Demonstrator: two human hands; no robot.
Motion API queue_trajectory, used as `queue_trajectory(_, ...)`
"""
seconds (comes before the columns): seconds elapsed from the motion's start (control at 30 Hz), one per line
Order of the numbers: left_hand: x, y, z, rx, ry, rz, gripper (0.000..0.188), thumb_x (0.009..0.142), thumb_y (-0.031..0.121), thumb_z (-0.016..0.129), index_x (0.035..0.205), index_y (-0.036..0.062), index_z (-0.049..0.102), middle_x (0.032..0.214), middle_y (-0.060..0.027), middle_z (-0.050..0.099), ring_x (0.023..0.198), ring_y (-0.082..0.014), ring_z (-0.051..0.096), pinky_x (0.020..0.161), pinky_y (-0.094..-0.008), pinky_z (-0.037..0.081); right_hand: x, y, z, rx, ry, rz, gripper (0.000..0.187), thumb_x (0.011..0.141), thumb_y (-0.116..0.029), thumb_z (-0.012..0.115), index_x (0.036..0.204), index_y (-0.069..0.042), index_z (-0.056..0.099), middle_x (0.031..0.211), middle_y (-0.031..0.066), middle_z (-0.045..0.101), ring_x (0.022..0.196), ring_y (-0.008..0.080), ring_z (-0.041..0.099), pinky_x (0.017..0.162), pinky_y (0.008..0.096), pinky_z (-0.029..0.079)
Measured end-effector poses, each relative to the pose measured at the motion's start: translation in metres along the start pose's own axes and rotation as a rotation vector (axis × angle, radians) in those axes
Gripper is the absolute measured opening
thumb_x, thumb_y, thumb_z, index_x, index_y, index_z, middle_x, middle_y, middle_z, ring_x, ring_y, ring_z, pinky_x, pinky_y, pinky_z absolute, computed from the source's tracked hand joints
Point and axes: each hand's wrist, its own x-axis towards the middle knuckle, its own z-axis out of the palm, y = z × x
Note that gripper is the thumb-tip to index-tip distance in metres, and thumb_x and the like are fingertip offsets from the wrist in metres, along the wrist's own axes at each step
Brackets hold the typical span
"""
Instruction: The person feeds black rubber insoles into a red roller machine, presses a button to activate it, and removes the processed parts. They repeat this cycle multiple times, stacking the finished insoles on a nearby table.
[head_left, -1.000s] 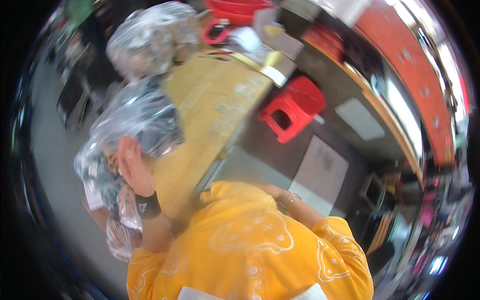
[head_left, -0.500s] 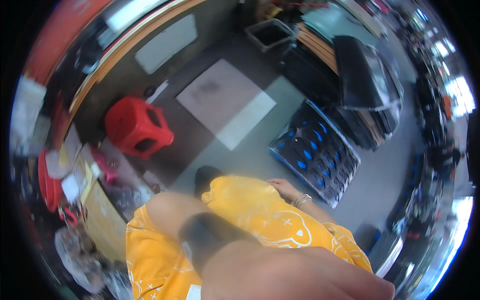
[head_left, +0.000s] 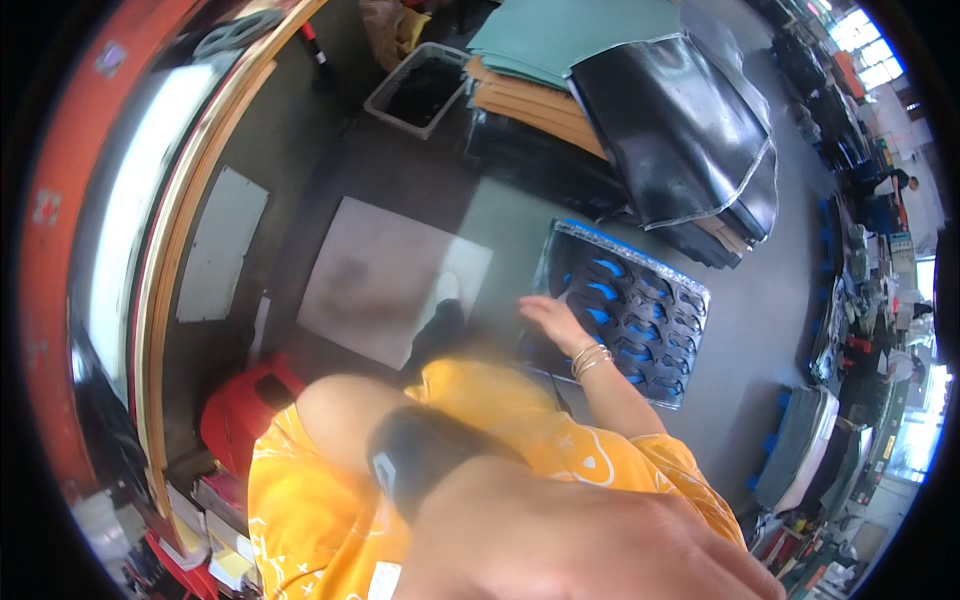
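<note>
My right hand (head_left: 548, 318), with thin bangles on the wrist, reaches out flat over the near left edge of a dark tray (head_left: 690, 390) that lies on the grey floor. The tray holds several black pieces with bright blue cut-outs (head_left: 610, 293). The fingers are spread and hold nothing. My left hand (head_left: 570, 540) fills the lower part of the view, very close to the camera and blurred, with a black band (head_left: 420, 455) on its wrist. Only its back shows, so its grip is hidden. My yellow shirt (head_left: 320, 520) lies below both.
A stack of black, tan and green sheets (head_left: 660, 110) rises beyond the tray. A pale mat (head_left: 390, 275) lies on the floor to the left, next to a wire basket (head_left: 425, 85). A red stool (head_left: 240, 410) and a curved wooden bench edge (head_left: 175, 260) stand at left.
The view has swung from a wooden table with plastic bags to the floor. My right hand has reached out to the tray, and my left hand has risen close to the camera.
</note>
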Motion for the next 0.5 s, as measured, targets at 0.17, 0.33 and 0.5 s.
queue_trajectory(0.17, 0.119, 0.051, -0.076, -0.059, -0.003, -0.114, 0.024, 0.086, 0.024, 0.062, 0.091, 0.0002, 0.062, 0.087, -0.0102, 0.063, 0.074, -0.0203, 0.059, 0.067, -0.0316, 0.046, 0.051, -0.048, -0.129, 0.206, 0.271, 0.217, 0.032, 0.09, -0.025, 0.06, 0.116, -0.006, 0.064, 0.102, 0.0027, 0.065, 0.082, 0.0106, 0.058, 0.073, 0.0238, 0.047)
queue_trajectory(0.33, 0.214, 0.069, -0.166, -0.115, -0.002, -0.188, 0.026, 0.086, 0.023, 0.061, 0.092, -0.0017, 0.062, 0.088, -0.0102, 0.062, 0.077, -0.0195, 0.059, 0.07, -0.0312, 0.047, 0.088, -0.042, -0.238, 0.634, 0.609, 0.128, 0.03, 0.093, -0.02, 0.058, 0.117, -0.004, 0.061, 0.103, 0.0066, 0.066, 0.088, 0.0139, 0.063, 0.073, 0.0235, 0.049)
queue_trajectory(0.5, 0.303, 0.085, -0.31, 0.1, 0.043, -0.311, 0.028, 0.085, 0.023, 0.061, 0.094, -0.0035, 0.061, 0.09, -0.0103, 0.062, 0.079, -0.0188, 0.06, 0.072, -0.0308, 0.048, 0.201, -0.048, -0.381, 0.422, 1.005, -0.112, 0.02, 0.091, -0.01, 0.058, 0.107, -0.001, 0.066, 0.091, 0.0043, 0.067, 0.078, 0.0106, 0.061, 0.07, 0.0224, 0.049)
